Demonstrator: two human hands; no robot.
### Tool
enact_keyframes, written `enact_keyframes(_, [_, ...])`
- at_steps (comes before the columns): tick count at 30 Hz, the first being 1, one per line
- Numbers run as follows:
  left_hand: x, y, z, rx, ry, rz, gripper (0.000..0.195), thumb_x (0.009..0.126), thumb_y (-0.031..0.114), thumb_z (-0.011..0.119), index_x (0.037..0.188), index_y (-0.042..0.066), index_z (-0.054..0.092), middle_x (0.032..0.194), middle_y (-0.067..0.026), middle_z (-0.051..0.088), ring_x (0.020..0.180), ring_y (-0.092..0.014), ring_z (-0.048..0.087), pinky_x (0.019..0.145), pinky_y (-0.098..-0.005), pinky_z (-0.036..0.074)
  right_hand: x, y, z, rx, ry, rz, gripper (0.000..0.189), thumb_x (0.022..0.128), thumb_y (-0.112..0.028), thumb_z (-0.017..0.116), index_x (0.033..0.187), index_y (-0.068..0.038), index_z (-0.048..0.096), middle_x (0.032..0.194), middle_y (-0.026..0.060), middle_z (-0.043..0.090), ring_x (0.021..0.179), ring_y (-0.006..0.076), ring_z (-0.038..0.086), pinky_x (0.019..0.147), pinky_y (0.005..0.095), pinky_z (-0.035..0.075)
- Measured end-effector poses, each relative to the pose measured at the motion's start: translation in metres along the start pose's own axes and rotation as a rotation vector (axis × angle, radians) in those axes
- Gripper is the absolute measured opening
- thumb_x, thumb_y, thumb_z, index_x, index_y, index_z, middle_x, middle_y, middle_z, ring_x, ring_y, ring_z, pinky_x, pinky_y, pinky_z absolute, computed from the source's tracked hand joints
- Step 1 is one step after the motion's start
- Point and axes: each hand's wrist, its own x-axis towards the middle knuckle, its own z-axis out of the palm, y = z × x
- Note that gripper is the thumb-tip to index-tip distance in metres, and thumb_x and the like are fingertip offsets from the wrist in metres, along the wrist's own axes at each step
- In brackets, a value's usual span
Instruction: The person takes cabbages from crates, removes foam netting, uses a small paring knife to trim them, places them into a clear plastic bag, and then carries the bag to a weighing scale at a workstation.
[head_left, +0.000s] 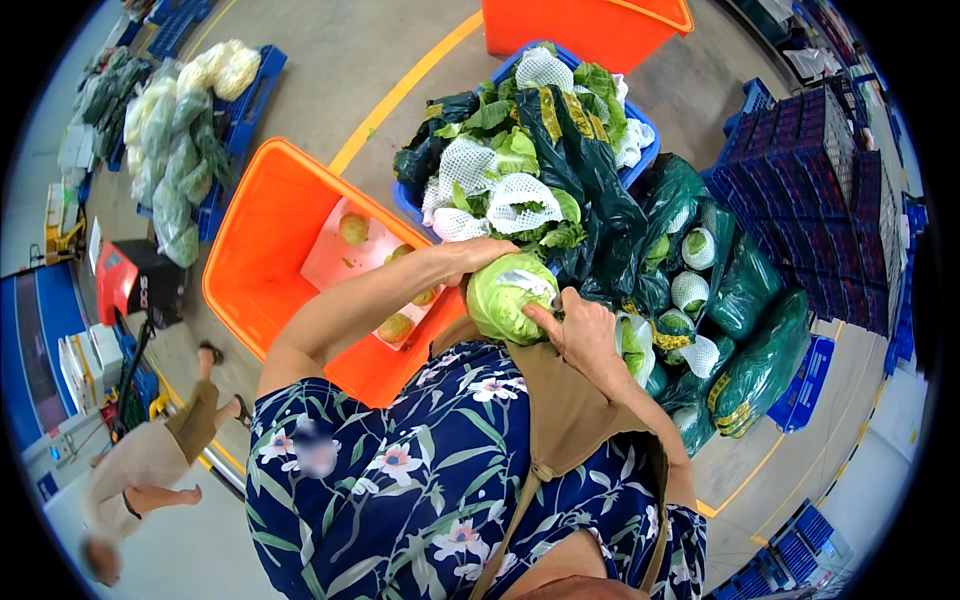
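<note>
A pale green cabbage (506, 304) is held before my chest. My left hand (480, 259) cups its upper left side. At its right side my right hand (581, 326) has curled fingers, with the thumb pressed on the leaves. A shiny whitish patch lies on the cabbage; whether it is a blade or film I cannot tell. Beyond my hands, a blue crate (645, 139) holds white foam net sleeves (469, 165), loose outer leaves (517, 154) and dark green plastic bags (600, 195). At the left, an orange bin (259, 247) has several cabbages (354, 228) on its pale bottom.
Green bags of net-wrapped cabbages (757, 360) are piled at the right, near stacked dark crates (795, 202). Another orange bin (585, 30) stands beyond the blue crate. Bagged vegetables (172, 142) lie on a blue pallet (255, 105) at the upper left. Another person (150, 457) is at the lower left.
</note>
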Motion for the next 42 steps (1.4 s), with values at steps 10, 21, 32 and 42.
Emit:
enact_keyframes(10, [-0.002, -0.008, -0.004, -0.124, -0.082, 0.067, 0.040, 0.096, 0.036, 0.040, 0.114, 0.005, 0.059, 0.111, -0.0092, 0.064, 0.099, -0.017, 0.062, 0.086, -0.0335, 0.050, 0.008, 0.000, -0.030, 0.842, -0.283, 0.241, 0.058, 0.089, -0.052, 0.052, 0.057, -0.004, 0.052, 0.046, 0.0060, 0.051, 0.035, 0.0185, 0.046, 0.036, 0.0331, 0.036])
enact_keyframes(21, [0.014, -0.060, -0.031, -0.653, -0.440, 0.340, 0.065, 0.090, 0.055, 0.043, 0.138, 0.011, 0.040, 0.136, -0.0127, 0.047, 0.123, -0.028, 0.048, 0.103, -0.0441, 0.039, 0.124, 0.072, 0.019, 0.446, 0.310, 0.082, 0.042, 0.078, -0.033, 0.070, 0.071, 0.004, 0.052, 0.057, 0.0104, 0.050, 0.052, 0.0186, 0.042, 0.052, 0.0343, 0.038])
enact_keyframes(32, [0.056, -0.041, -0.013, -1.241, -0.539, 0.523, 0.077, 0.083, 0.060, 0.047, 0.140, 0.010, 0.035, 0.141, -0.0178, 0.039, 0.127, -0.037, 0.041, 0.106, -0.0544, 0.032, 0.087, 0.053, 0.002, 0.987, 0.161, 0.333, 0.027, 0.081, -0.021, 0.069, 0.079, 0.003, 0.056, 0.057, 0.0025, 0.053, 0.053, 0.0078, 0.046, 0.049, 0.0264, 0.039])
enact_keyframes(42, [0.054, -0.013, 0.013, -1.251, -0.518, 0.532, 0.085, 0.074, 0.068, 0.056, 0.138, 0.016, 0.039, 0.141, -0.0113, 0.041, 0.128, -0.036, 0.040, 0.105, -0.0552, 0.032, 0.039, 0.066, 0.001, 1.259, 0.299, 0.054, 0.055, 0.074, -0.019, 0.075, 0.119, -0.002, 0.049, 0.075, 0.0001, 0.054, 0.057, 0.0096, 0.049, 0.050, 0.0234, 0.041])
